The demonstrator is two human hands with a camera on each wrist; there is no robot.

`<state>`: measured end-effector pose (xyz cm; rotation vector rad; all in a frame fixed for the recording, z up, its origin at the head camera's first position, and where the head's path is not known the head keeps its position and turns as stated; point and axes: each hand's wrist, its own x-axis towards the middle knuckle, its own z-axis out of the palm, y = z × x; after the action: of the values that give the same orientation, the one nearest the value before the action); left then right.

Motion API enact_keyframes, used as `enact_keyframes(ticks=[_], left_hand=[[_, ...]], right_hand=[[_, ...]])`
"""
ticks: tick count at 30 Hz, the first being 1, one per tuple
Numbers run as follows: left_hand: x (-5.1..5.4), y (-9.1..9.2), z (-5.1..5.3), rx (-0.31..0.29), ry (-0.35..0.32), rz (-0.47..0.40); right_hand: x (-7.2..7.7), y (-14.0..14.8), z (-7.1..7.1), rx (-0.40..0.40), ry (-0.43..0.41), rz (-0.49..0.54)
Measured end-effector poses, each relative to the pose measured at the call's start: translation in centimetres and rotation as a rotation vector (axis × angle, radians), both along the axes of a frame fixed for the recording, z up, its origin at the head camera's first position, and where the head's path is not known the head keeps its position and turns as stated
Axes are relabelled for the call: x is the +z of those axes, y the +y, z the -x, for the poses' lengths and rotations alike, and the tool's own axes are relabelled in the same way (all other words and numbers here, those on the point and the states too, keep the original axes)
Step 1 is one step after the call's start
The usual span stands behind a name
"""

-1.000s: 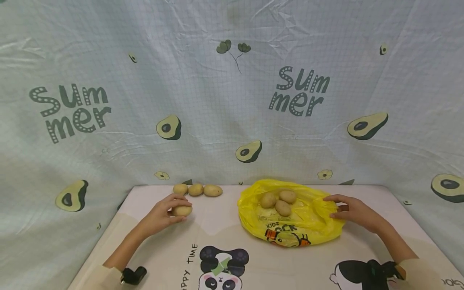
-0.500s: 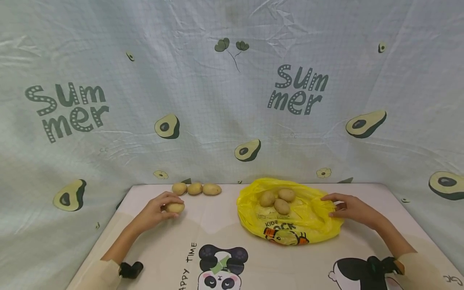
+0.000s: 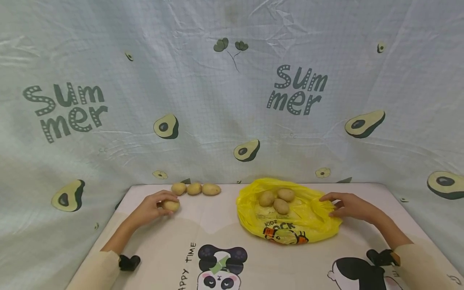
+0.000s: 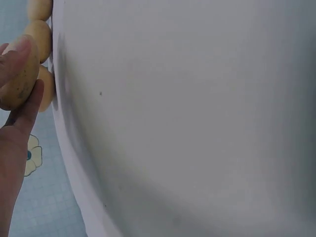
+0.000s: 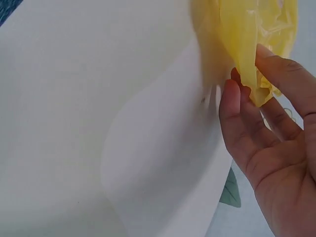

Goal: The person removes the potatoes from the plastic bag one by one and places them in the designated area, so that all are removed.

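Held potato (image 3: 172, 206): left of the yellow bag (image 3: 250, 217), well apart from it. Left hand (image 3: 151, 207) holds it, thumb on one side, fingers on the other. Can't tell if it's clear of the table (image 3: 217, 221) or resting on it. Main risk here: smooth, rounded skin. If the pinch sits off-centre, it could squirt out and roll.

Next out: potato row (image 3: 194, 188), three pieces end to end, also left of the bag, just beyond the held one, right at the table's far edge. A knuckle or the held potato could nudge them; round undersides would then roll, and there's little table behind. Backdrop (image 3: 203, 100) hangs just past that edge. Can't see whether there's a gap they'd drop through.

Bag itself: lies slack, mouth spread. Potato cluster (image 3: 281, 206), three more, sits inside toward its far-left part. Right hand (image 3: 349, 207) pinches a fold at the bag's right end. Thin film, so a hard tug could drag the lot, tip the cluster over the low near rim, or tear the fold. Letting go has its own risk: that end could sag inward and narrow the mouth. Light pinch, so I'd expect slip before tear.
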<state>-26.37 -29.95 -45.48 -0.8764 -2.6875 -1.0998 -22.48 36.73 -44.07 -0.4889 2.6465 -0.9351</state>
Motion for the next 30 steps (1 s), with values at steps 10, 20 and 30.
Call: enact_keyframes(ticks=[10, 20, 30], left_hand=[[-0.1, -0.9, 1.0, 0.04, -0.066, 0.028], [0.2, -1.5, 1.6, 0.025, 0.013, 0.008], [-0.2, -1.8, 1.1, 0.049, -0.108, 0.022]], right_hand=[[0.5, -0.5, 0.0, -0.002, -0.005, 0.001], [0.1, -0.1, 0.3, -0.015, -0.004, -0.015], [0.1, -0.1, -0.2, -0.034, -0.029, -0.012]])
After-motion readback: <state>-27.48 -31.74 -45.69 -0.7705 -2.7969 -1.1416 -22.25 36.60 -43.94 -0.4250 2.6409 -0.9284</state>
